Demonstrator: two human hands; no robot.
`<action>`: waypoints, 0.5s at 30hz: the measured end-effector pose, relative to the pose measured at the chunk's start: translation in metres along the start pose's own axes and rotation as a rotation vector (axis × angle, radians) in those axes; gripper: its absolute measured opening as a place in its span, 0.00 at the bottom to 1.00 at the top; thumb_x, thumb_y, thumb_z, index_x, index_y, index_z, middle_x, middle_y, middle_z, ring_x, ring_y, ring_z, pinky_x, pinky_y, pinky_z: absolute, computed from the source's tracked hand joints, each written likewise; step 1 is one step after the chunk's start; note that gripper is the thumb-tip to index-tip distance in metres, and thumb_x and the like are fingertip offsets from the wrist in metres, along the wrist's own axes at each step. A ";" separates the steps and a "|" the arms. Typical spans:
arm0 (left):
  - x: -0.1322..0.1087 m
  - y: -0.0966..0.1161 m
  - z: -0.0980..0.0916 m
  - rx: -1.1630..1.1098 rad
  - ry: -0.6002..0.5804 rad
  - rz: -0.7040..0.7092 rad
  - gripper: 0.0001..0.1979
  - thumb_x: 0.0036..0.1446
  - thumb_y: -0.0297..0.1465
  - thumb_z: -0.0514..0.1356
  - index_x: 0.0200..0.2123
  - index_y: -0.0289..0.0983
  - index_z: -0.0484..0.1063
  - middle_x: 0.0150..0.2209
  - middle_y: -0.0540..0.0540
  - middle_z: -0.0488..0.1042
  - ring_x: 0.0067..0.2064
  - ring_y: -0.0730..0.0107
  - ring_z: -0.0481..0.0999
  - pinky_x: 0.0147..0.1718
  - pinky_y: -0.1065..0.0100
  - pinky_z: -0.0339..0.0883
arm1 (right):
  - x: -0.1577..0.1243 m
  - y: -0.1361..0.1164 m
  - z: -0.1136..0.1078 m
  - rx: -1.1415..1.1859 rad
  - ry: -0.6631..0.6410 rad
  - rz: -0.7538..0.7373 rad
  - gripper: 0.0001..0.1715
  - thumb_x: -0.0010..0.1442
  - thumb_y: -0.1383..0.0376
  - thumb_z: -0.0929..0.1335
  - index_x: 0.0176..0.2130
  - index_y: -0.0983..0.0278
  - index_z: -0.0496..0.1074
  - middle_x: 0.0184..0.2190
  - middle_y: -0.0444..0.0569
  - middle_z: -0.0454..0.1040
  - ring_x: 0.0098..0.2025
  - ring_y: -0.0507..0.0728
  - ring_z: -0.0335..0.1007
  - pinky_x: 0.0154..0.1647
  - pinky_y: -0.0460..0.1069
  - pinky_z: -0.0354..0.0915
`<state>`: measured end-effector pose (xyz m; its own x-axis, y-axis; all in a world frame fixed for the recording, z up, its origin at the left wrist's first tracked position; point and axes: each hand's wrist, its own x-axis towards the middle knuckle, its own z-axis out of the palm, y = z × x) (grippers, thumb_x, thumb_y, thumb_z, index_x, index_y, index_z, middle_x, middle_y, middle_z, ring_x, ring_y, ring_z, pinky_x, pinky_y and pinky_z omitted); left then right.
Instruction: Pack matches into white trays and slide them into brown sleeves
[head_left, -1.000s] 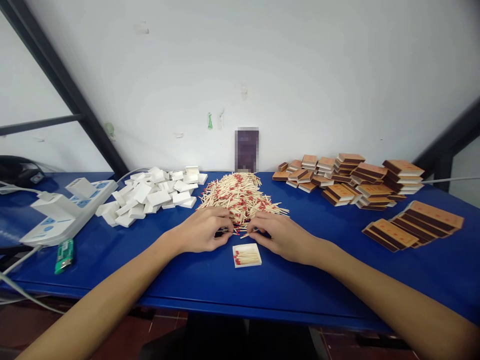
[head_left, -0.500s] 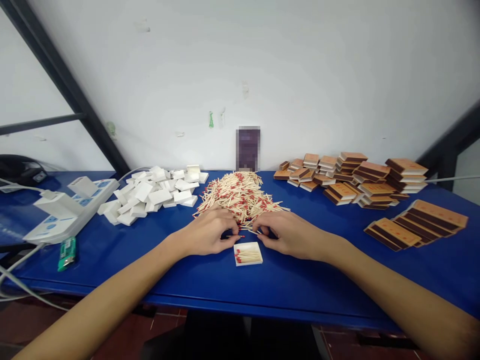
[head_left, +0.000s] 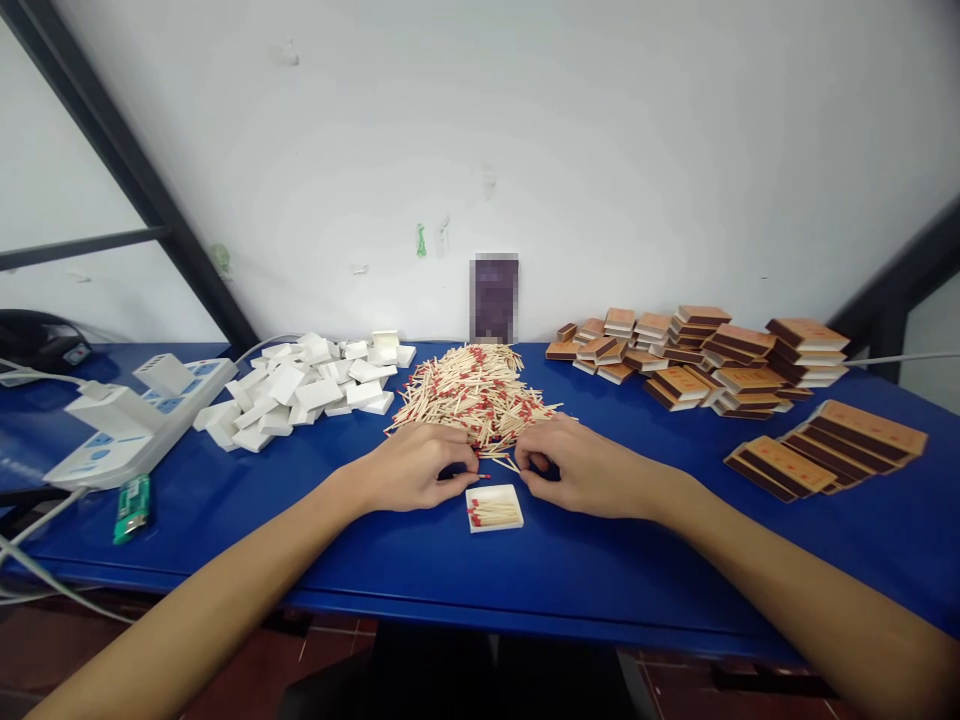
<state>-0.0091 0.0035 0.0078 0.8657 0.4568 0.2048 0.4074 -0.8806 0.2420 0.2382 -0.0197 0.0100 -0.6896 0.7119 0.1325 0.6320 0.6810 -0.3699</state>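
Observation:
My left hand (head_left: 427, 466) is closed in a pinch on a match (head_left: 484, 477), whose red head sticks out past thumb and forefinger. Opposite it, my right hand (head_left: 564, 466) has curled fingers, with thumb and forefinger closed at the end of another match (head_left: 509, 462). Just below the hands lies a small white matchbox tray (head_left: 496, 526), partly filled with matches, red heads to the left. A large heap of loose matches (head_left: 480, 390) rises right behind both hands, and my knuckles hide part of its near edge.
White matchbox trays (head_left: 304, 390) are piled at left, near a power strip (head_left: 112, 450) with cables and a green packet (head_left: 133, 508). Brown matchbox sleeves (head_left: 742, 380) stand stacked at right, more (head_left: 832, 450) nearer. A wall (head_left: 480, 130) closes the back of the blue table (head_left: 420, 570).
The left hand's match has shifted slightly down toward the tray. My right hand has moved a little, and the match at its fingertips now slants more steeply. The tray's contents look the same.

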 end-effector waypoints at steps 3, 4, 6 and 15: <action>0.001 0.000 0.002 0.021 0.007 0.027 0.12 0.66 0.34 0.55 0.37 0.37 0.76 0.32 0.47 0.72 0.35 0.70 0.71 0.33 0.69 0.62 | 0.001 -0.001 0.004 0.008 0.010 0.000 0.11 0.60 0.68 0.64 0.26 0.63 0.61 0.23 0.41 0.65 0.27 0.51 0.56 0.33 0.48 0.53; 0.001 0.000 0.003 0.025 0.013 0.039 0.12 0.67 0.34 0.54 0.37 0.37 0.77 0.32 0.47 0.71 0.35 0.69 0.70 0.34 0.69 0.62 | 0.002 -0.001 0.005 0.014 0.014 -0.001 0.11 0.61 0.67 0.64 0.26 0.63 0.62 0.23 0.41 0.65 0.27 0.51 0.56 0.32 0.48 0.53; 0.002 -0.001 0.005 0.027 0.027 0.059 0.13 0.68 0.35 0.54 0.38 0.37 0.77 0.32 0.47 0.69 0.37 0.68 0.69 0.36 0.68 0.62 | 0.002 0.000 0.006 0.041 0.019 -0.014 0.10 0.62 0.66 0.65 0.28 0.63 0.64 0.25 0.41 0.65 0.27 0.51 0.56 0.30 0.48 0.53; 0.000 -0.002 0.004 0.095 0.052 0.004 0.13 0.67 0.38 0.55 0.48 0.42 0.75 0.37 0.46 0.67 0.41 0.64 0.66 0.40 0.65 0.60 | -0.001 0.001 0.006 0.057 0.032 -0.063 0.01 0.61 0.67 0.66 0.36 0.63 0.68 0.35 0.46 0.68 0.35 0.53 0.63 0.35 0.48 0.58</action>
<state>-0.0086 0.0049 0.0033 0.8518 0.4574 0.2553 0.4321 -0.8891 0.1511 0.2372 -0.0203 0.0042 -0.7152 0.6736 0.1862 0.5660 0.7146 -0.4112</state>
